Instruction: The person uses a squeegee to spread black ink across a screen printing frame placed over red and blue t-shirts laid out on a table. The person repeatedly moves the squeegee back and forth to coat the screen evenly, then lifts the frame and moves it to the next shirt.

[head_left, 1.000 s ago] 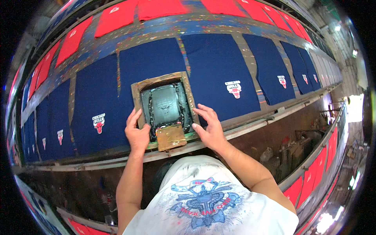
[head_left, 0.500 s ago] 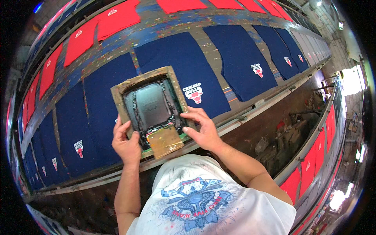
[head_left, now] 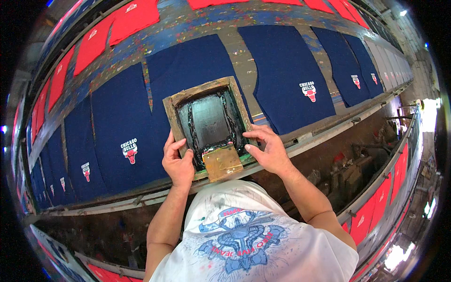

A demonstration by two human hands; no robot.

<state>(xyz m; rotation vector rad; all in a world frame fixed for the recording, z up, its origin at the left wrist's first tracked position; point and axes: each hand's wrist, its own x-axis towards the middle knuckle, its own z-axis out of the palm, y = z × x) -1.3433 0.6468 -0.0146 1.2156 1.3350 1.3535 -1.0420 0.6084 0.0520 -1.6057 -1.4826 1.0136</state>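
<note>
A wooden screen-printing frame (head_left: 202, 90) with a dark, wet-looking mesh (head_left: 210, 121) sits over a navy fabric panel (head_left: 192, 61) at the near edge of the long table. My left hand (head_left: 179, 162) grips its left side, thumb on the near inner edge. My right hand (head_left: 269, 149) holds the right side, fingers over the rim. Across the frame's near end lies a tan, paint-smeared block (head_left: 222, 163), between my hands. Whatever is under the frame is hidden.
Navy panels with a red-and-white bull print (head_left: 129, 150) lie on both sides. Red panels (head_left: 136, 21) line the table's far side. A metal rail (head_left: 324, 135) runs along the near edge. Another table with red pieces (head_left: 364, 221) stands at right.
The frame, held in both hands, has shifted right along the table. It now covers the print that showed beside it, and the print on its left has come fully into view.
</note>
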